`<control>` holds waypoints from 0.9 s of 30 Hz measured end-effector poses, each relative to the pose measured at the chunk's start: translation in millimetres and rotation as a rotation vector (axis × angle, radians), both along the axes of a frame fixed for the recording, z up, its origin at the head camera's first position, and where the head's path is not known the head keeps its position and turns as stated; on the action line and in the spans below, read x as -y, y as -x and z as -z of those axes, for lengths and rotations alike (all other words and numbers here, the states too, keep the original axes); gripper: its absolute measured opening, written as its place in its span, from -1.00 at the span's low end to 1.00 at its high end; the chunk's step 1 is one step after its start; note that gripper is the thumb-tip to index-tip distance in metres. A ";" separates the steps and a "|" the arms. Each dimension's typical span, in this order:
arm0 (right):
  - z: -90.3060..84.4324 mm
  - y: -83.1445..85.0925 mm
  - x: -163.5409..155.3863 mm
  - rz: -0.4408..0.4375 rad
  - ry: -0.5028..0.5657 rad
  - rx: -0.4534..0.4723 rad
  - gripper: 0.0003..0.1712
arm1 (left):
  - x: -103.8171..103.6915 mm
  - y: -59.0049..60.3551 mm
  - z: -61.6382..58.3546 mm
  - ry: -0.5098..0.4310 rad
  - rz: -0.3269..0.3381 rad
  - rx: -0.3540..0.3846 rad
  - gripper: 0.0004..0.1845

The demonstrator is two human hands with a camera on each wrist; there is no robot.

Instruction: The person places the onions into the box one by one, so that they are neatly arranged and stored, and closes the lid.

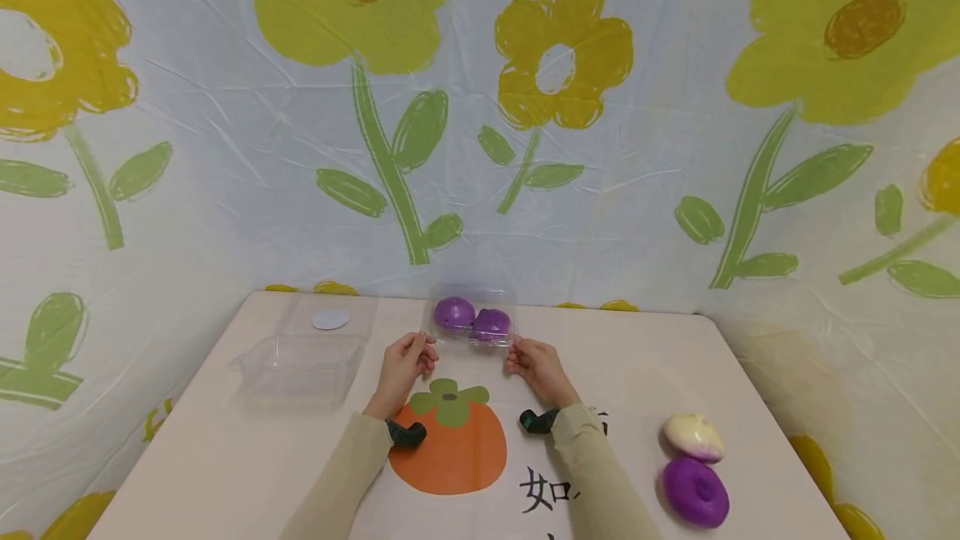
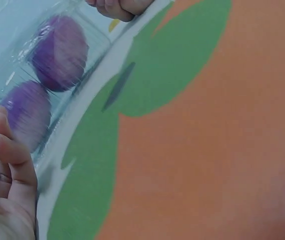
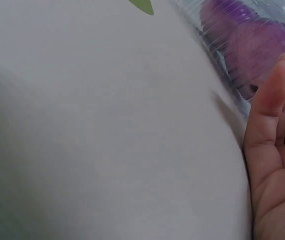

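Right now, the left hand (image 1: 405, 361) and the right hand (image 1: 536, 365) each pinch one end of a small clear plastic box (image 1: 472, 319) with curled fingers. Between the hands, two round purple buns (image 1: 471, 319) sit inside the box. Further left of the left hand stands an empty clear plastic tub (image 1: 300, 365).

Your hands, left (image 1: 406, 359) and right (image 1: 534, 362), flank the closed box (image 1: 472, 319) at the desk's (image 1: 225, 457) far middle, two buns (image 1: 471, 317) side by side in it; an open box (image 1: 300, 361) lies to its left; two more buns (image 1: 693, 469) sit near your right, one behind the other.
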State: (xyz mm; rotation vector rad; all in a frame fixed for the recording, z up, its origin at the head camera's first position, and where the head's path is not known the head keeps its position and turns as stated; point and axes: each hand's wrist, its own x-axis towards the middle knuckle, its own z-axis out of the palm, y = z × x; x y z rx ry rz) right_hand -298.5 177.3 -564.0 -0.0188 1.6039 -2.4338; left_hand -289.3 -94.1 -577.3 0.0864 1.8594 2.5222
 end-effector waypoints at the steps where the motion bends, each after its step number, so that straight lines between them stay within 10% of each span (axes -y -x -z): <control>1: 1.1 0.3 0.3 0.007 -0.001 0.001 -0.77 | 0.3 -0.1 -0.3 0.002 0.003 0.004 -0.51; 18: 3.4 1.3 1.7 0.072 0.014 0.070 -0.64 | -2.7 -1.8 -9.5 0.027 -0.044 0.116 -0.59; 27: -19.7 -12.7 -1.0 0.209 0.105 0.056 -0.60 | 6.7 -21.3 -33.4 0.158 0.117 0.188 -0.58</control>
